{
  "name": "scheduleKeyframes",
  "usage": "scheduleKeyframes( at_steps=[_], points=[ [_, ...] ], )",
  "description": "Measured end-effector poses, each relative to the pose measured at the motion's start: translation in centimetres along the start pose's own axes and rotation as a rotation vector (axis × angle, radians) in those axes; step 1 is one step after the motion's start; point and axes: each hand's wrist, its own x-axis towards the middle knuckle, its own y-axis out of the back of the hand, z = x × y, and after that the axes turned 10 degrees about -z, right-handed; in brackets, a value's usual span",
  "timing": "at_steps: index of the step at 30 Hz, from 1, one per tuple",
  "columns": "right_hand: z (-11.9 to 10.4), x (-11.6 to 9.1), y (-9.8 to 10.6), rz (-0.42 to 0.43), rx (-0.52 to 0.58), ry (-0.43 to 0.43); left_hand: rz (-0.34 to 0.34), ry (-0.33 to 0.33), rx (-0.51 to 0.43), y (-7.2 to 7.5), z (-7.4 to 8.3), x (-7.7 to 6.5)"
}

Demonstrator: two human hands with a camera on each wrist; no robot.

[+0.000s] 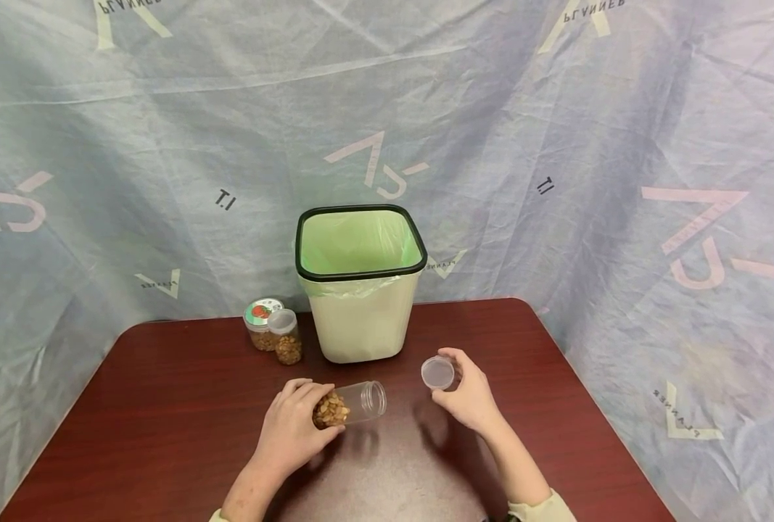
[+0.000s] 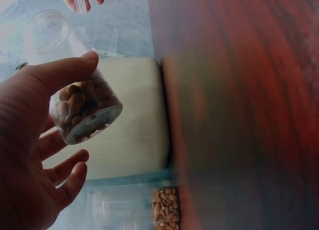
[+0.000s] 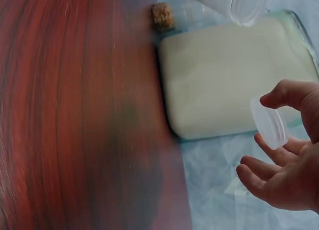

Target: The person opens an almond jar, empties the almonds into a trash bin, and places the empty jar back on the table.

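Observation:
My left hand (image 1: 295, 424) grips a clear plastic jar (image 1: 362, 403) around its lower end. The jar is tilted over with its uncapped mouth toward the right, and brown nuts (image 1: 330, 410) lie in its bottom part. In the left wrist view the thumb lies across the jar's side, above the nuts (image 2: 77, 103). My right hand (image 1: 470, 391) pinches a translucent round lid (image 1: 437, 373) by its edge between thumb and finger, apart from the jar. The right wrist view shows that lid (image 3: 269, 123) on edge, with the other fingers spread below it.
A cream trash bin (image 1: 363, 319) with a black rim and a green liner stands at the table's back. Left of it are two capped jars of brown contents, a slim one (image 1: 286, 344) and a wider one (image 1: 260, 333) with a printed lid. Printed cloth (image 1: 230, 130) hangs behind the dark red table (image 1: 165, 406).

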Motion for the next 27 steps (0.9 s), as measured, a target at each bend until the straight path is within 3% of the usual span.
scheduleKeyframes(
  at_steps=[13,27],
  points=[
    [2.1,2.4,1.9,0.023,-0.213,-0.003,-0.026,0.016,0.017,0.1,-0.2,-0.2],
    [5.6,6.4,2.9,-0.083,-0.317,-0.071,-0.051,0.035,0.014,0.7,-0.6,-0.3]
  ],
)
